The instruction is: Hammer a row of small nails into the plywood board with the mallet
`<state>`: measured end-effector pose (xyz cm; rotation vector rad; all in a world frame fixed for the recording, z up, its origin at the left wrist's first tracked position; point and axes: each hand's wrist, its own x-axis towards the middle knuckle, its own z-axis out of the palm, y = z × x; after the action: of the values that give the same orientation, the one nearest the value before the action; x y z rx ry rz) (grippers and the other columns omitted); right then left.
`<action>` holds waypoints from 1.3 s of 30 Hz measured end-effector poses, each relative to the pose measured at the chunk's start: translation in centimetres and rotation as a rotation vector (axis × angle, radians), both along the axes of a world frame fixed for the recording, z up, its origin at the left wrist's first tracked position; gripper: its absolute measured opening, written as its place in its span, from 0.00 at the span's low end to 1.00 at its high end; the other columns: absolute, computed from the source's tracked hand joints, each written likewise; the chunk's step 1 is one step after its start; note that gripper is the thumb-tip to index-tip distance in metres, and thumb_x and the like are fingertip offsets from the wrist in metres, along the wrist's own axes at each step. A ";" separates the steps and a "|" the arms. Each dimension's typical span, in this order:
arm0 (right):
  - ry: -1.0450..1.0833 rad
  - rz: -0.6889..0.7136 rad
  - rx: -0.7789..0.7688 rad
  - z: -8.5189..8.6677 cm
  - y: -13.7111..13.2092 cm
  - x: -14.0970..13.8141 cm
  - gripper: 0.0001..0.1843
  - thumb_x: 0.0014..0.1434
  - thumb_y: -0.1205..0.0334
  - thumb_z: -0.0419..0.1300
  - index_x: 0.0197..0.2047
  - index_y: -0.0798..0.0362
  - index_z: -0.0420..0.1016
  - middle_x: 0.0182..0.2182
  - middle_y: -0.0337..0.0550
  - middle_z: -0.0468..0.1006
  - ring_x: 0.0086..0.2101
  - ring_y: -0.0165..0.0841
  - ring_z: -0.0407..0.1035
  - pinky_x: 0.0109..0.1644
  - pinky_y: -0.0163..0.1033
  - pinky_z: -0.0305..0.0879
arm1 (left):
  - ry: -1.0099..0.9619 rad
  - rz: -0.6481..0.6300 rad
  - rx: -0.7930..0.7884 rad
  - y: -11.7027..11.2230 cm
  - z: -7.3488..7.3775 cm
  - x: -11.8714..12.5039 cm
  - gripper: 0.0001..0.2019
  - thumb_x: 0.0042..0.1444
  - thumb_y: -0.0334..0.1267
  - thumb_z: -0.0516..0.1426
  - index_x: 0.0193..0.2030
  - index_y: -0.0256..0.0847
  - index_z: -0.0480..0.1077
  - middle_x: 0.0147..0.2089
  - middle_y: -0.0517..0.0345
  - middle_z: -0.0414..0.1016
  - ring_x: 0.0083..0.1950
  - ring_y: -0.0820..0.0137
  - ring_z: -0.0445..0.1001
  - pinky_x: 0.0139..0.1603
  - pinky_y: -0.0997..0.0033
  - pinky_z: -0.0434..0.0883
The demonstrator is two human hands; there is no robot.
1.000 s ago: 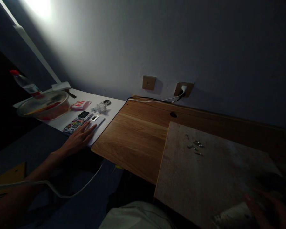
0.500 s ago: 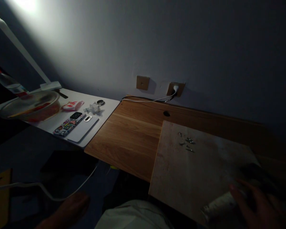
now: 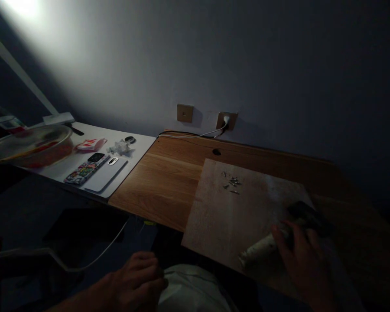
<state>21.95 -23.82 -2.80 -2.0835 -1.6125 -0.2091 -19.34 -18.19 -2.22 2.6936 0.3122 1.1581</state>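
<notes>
Wooden desk [image 3: 162,182] bears a pale board [image 3: 221,216] — white table [image 3: 139,145] beside holds phones [image 3: 84,170], a bowl [image 3: 29,145].

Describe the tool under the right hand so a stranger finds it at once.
A pale board lies on the wooden desk. At its near right part, under the right hand, is the tool: a whitish round handle with a dark head. Its only neighbours are tiny metal pieces.
</notes>
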 end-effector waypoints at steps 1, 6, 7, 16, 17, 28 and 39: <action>0.037 -0.020 0.004 0.1 0.3 -0.7 0.19 0.67 0.46 0.49 0.47 0.46 0.76 0.41 0.53 0.75 0.41 0.49 0.71 0.44 0.53 0.70 | -0.031 -0.035 0.002 0.2 0.6 1.5 0.09 0.68 0.28 0.46 0.42 0.37 0.67 0.24 0.60 0.69 0.22 0.73 0.67 0.27 0.68 0.64; 0.140 -0.097 0.027 0.0 1.8 -4.2 0.25 0.68 0.41 0.49 0.52 0.51 0.74 0.43 0.52 0.71 0.39 0.47 0.73 0.43 0.51 0.72 | -0.020 -0.037 0.073 5.7 4.5 9.0 0.06 0.66 0.31 0.52 0.46 0.37 0.68 0.32 0.55 0.75 0.31 0.70 0.71 0.30 0.68 0.66; 0.142 -0.100 0.024 -0.1 2.0 -4.7 0.26 0.68 0.40 0.49 0.52 0.51 0.74 0.44 0.52 0.71 0.39 0.46 0.73 0.43 0.50 0.72 | 0.036 0.009 0.075 7.6 5.1 10.2 0.06 0.65 0.30 0.53 0.47 0.38 0.69 0.35 0.55 0.76 0.34 0.68 0.72 0.33 0.68 0.68; 0.220 -0.075 -0.009 1.0 2.9 -6.9 0.30 0.67 0.36 0.49 0.52 0.52 0.75 0.44 0.53 0.73 0.42 0.48 0.76 0.45 0.51 0.75 | 0.468 0.194 -0.132 21.3 4.1 14.8 0.23 0.60 0.46 0.63 0.60 0.41 0.70 0.58 0.45 0.68 0.54 0.59 0.72 0.55 0.59 0.72; 0.220 -0.067 -0.021 1.1 2.9 -6.9 0.29 0.67 0.36 0.49 0.52 0.51 0.75 0.44 0.53 0.73 0.42 0.48 0.76 0.45 0.52 0.75 | 0.482 0.197 -0.153 22.0 3.9 14.9 0.25 0.59 0.50 0.64 0.59 0.41 0.71 0.57 0.45 0.68 0.54 0.59 0.72 0.55 0.59 0.71; 0.145 0.233 -0.094 6.8 9.6 -4.9 0.14 0.70 0.56 0.54 0.54 0.49 0.76 0.41 0.48 0.83 0.36 0.39 0.78 0.44 0.43 0.73 | 0.628 -0.026 -0.385 24.4 3.7 16.1 0.29 0.51 0.58 0.66 0.53 0.40 0.71 0.50 0.51 0.70 0.45 0.65 0.74 0.44 0.70 0.70; 0.014 0.500 -0.408 5.0 20.3 -5.9 0.12 0.60 0.76 0.56 0.41 0.56 0.77 0.41 0.51 0.78 0.43 0.39 0.72 0.51 0.41 0.65 | 0.325 -0.155 -0.472 22.8 1.4 16.1 0.12 0.60 0.36 0.64 0.50 0.37 0.75 0.45 0.51 0.76 0.43 0.68 0.77 0.46 0.72 0.72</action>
<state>16.05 -3.55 2.17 -1.8559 -2.2486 0.3299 -3.24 4.63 -0.78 2.4163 0.3632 0.5165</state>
